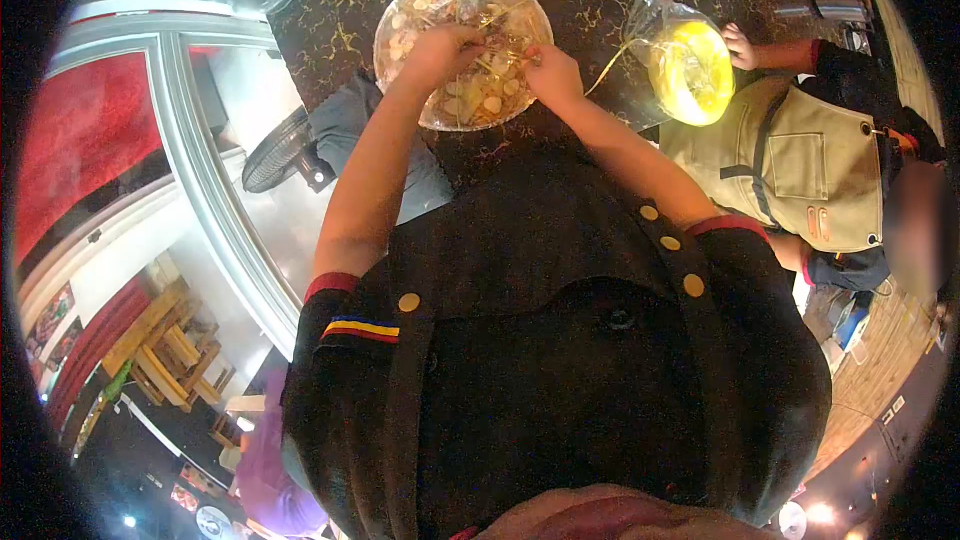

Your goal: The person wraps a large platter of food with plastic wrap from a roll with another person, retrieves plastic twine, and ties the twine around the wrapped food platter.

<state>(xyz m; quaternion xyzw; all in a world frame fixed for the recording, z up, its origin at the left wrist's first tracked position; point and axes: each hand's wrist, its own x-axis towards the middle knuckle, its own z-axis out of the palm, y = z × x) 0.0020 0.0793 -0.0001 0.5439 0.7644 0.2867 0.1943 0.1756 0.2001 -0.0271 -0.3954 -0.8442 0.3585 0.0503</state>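
A large round tray (463, 120) with a silvery rim lies on the dark, gold-veined counter (335, 0). Pale round slices and thin stick-like pieces fill it, under what looks like clear wrap. Over its middle, my left hand (446, 52) has its fingers curled together; what they grip, if anything, is too small to make out. My right hand (553, 75) is at the tray's right side, fingers pinched near thin yellowish sticks or strands. I cannot tell exactly what lies between those fingers.
To the right, a bright yellow round item (692, 72) in clear plastic lies beside a co-worker's hand (740, 47). That person wears a tan apron (800, 165). A black fan (280, 152) and dark grey cloth (350, 125) are left of the counter's near edge.
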